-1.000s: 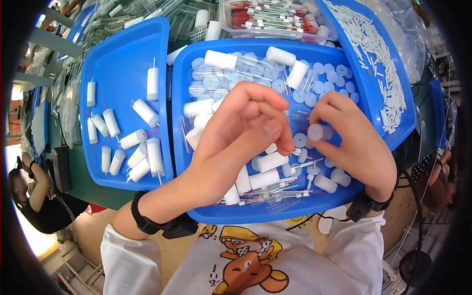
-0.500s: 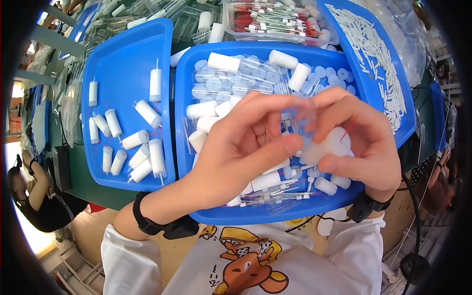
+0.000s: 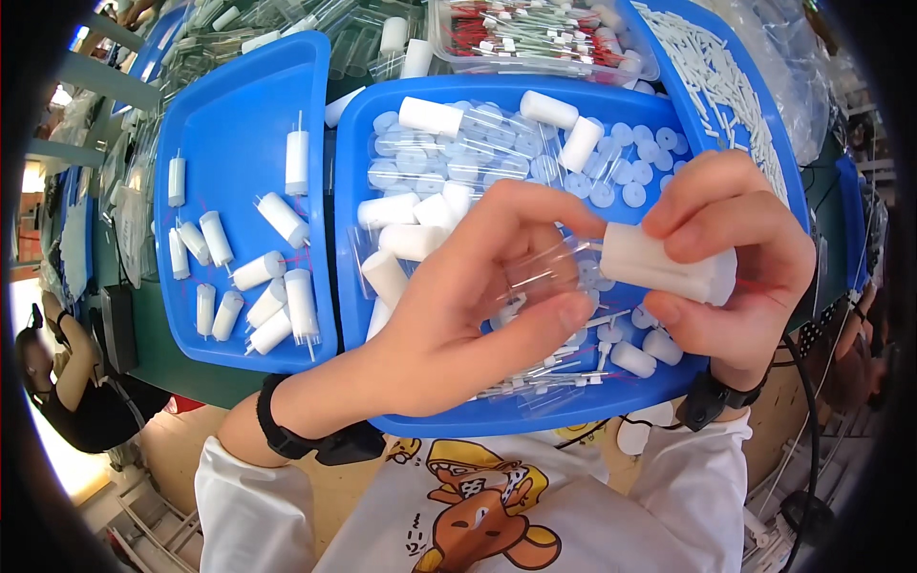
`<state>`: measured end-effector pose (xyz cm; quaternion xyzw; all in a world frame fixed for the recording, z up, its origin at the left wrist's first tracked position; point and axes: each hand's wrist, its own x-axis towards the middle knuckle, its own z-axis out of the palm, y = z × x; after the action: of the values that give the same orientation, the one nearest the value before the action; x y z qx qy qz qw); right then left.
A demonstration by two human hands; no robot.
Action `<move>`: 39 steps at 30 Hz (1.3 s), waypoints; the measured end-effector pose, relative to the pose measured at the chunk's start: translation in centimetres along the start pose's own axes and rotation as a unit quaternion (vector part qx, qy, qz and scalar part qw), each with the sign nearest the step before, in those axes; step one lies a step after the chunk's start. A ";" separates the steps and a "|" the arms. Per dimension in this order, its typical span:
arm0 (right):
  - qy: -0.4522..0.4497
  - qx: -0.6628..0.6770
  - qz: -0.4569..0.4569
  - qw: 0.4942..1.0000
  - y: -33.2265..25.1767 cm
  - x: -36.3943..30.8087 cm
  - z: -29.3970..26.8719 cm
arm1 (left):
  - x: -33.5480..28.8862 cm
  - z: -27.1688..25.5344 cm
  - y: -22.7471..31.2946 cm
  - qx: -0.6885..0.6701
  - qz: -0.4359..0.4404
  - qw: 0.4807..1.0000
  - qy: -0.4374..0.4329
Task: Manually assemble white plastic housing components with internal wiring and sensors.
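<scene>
While the left hand [image 3: 478,306] pinches a clear tube [image 3: 549,277] between thumb and fingers, the right hand [image 3: 735,258] is clamped on a white cylinder [image 3: 669,272], thumb under, fingers over top. Both parts are held in the air over the near-right part of the middle blue tray [image 3: 358,191], not resting on it. The tube end and the cylinder end look just about touching; can't tell if one is seated in the other yet, fingers hide the joint.

Doing the step well, as a judgement: keep both parts on one axis, push straight w/o twisting, grip the tube lightly since it looks thin and prob. flexes. A thin red wire [image 3: 755,285] seems to trail from the cylinder's far end; best kept out of the pinch.

Room & edges: tray floor under the hands is crowded w/ loose white cylinders, clear tubes and small round caps [image 3: 621,162], so a dropped part would get lost in the pile. Near rim of the tray sits just under the left wrist. Left blue tray [image 3: 239,105] holds finished-looking cylinders along its near-left side; its centre and far side are mostly bare, so that's the open spot. Far edge has a clear box [image 3: 535,33] of red-tipped parts; right side has another tray of white sticks [image 3: 716,86], close to the right hand's knuckles, so little swing room there.
</scene>
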<state>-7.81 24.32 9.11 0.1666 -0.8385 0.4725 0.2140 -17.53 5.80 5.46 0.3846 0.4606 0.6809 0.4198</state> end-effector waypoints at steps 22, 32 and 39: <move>0.023 0.215 0.176 0.960 0.4 -0.7 2.0 | -0.5 0.2 0.5 0.002 -0.117 0.993 -0.032; 0.062 0.196 0.196 0.959 0.2 -0.3 1.9 | 0.1 -0.4 0.6 -0.097 -0.182 0.976 -0.067; 0.067 0.204 0.148 0.965 0.3 -0.2 2.2 | 0.1 0.3 0.1 -0.218 -0.185 0.957 -0.045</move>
<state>-8.26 22.59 7.75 0.0481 -0.7236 0.6699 0.1591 -17.32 5.90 5.66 0.2223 0.3448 0.6570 0.6325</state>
